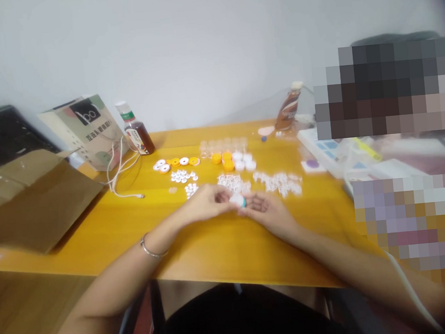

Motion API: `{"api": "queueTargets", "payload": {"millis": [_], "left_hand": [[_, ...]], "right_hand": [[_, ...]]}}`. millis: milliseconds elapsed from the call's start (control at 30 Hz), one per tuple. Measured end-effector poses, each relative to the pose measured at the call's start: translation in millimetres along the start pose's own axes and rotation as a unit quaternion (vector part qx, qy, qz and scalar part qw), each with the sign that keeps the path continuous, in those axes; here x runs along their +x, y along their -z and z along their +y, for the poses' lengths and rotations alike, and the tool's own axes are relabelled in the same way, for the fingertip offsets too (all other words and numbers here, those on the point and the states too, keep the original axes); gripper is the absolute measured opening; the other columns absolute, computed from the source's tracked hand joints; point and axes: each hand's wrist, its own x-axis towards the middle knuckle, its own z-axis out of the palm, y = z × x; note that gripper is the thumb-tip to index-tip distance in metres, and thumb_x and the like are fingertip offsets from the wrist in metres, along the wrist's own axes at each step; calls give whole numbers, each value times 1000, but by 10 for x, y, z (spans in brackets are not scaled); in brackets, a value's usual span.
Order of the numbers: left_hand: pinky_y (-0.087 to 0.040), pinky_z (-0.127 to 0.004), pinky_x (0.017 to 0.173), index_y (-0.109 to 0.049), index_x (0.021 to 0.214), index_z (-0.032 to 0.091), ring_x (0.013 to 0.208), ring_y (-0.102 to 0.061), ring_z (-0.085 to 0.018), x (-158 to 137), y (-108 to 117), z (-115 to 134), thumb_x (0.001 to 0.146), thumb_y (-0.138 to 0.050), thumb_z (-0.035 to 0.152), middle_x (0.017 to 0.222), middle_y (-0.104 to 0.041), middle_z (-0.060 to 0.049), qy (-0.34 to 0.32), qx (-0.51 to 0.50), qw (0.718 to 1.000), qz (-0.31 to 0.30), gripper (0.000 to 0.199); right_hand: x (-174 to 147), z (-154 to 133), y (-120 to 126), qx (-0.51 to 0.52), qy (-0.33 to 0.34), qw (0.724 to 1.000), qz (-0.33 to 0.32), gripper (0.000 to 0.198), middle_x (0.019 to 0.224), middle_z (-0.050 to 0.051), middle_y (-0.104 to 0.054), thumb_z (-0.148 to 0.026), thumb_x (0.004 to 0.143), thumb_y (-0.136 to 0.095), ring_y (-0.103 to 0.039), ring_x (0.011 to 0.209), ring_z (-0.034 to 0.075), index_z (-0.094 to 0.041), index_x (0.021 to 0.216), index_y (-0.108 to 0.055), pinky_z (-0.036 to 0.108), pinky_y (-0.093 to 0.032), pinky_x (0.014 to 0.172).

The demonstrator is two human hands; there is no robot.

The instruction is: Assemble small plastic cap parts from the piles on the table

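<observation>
Disc [238, 202], small, round, white face, blue-green rim; held between both hands over the near half of the counter [229, 249], about midway between its left and right ends.

Left hand [206, 202]: grip drawn together, thumb and fingers pinching the piece at its left side. Right hand [271, 212]: grip pinching the right side, thumb lowest, the remaining fingers loosely curled.

Handling, as judged: light, stiff, probably plastic; smooth face apt to slip under a dry fingertip; not very fragile. Best taken by the rim, thumb opposite forefinger, face left free.

Obscured: underside, and most of the exact finger contacts; any marking on the face lost in blur.

Beyond the hands, mid-counter: loose white pieces [282, 183] in several clusters, shapes too small to make out, one cluster partly covered by the hands.

Toward the far edge: yellow caps [228, 165] beside white caps [250, 163]; ring-shaped pieces [194, 161], yellow and white, to their left; clear containers [224, 146] behind, outlines faint, contents uncertain.

Right edge: another person [398, 89], largely masked by mosaic blocks.

Far edge: dark bottle [138, 135] toward the left corner; brown bottle [288, 108] toward the right, lettering unreadable
</observation>
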Motion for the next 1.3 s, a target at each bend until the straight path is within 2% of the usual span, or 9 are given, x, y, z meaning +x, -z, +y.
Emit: {"api": "queueTargets", "payload": {"millis": [167,400,700,967,1300], "left_hand": [[-41,-21,56,-64,91,13,63,-54,-10,-6,55,40,75,-56,42,74,-63,-5,-26,3,999,-22,35],[-42,-22,59,-62,100,15,67,-56,-11,-25,82,81,76,-58,34,80,-65,-5,-58,42,997,-27,32],[-43,-23,62,-62,97,14,69,-58,-12,-35,68,82,76,-57,28,81,-65,-6,-60,49,996,-33,26],[-42,-22,58,-63,90,14,65,-56,-11,-25,48,36,76,-57,31,76,-64,-4,-44,65,996,-46,23],[-46,-26,69,-61,97,14,73,-59,-13,-51,108,106,76,-58,26,84,-65,-6,-102,93,989,-57,24]], "right_hand": [[11,6,-5,-10,18,1000,17,35,81,4,-68,-29,60,-73,-65,73,15,-18,91,-59,33,-53,77],[-10,-27,-14,-2,10,1000,17,34,81,4,-68,-27,60,-73,-65,74,15,-19,90,-60,33,-53,77],[-22,-13,-19,0,6,1000,2,33,82,3,-68,-25,61,-72,-64,76,15,-19,90,-61,33,-52,78],[-47,6,-27,-3,11,1000,0,29,81,2,-67,-24,62,-72,-62,74,13,-19,88,-61,30,-51,78],[-34,-10,-1,19,-20,1000,-8,31,82,2,-68,-21,58,-75,-62,72,13,-18,85,-61,31,-49,78]]}}
